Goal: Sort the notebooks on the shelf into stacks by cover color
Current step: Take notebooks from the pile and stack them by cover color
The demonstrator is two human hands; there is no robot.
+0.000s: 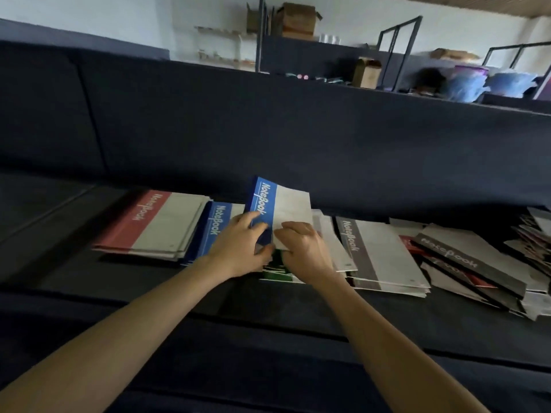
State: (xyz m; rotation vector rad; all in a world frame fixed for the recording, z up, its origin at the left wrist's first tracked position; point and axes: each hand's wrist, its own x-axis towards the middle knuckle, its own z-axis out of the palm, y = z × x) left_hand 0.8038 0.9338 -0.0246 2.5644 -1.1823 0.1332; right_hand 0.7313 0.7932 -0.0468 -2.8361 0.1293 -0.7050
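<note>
Both bare forearms reach forward and converge. The left hand [238, 248] and right hand [304, 251] sit side by side, fingers curled, gripping the near edge of a blue-and-white paper notebook [269, 201].

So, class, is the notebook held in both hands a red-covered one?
No, the notebook that the left hand and the right hand grip has a blue band on its cover.

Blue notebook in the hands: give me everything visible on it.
The held notebook has a blue band along its left edge with white "NoteBook" lettering. The rest of the cover is pale grey and looks like thin card. It is tilted, far edge raised, over the green notebooks, between the blue stack and the grey stack. The left hand grips the blue band at the near edge, and the right hand grips the pale part beside it.
</note>
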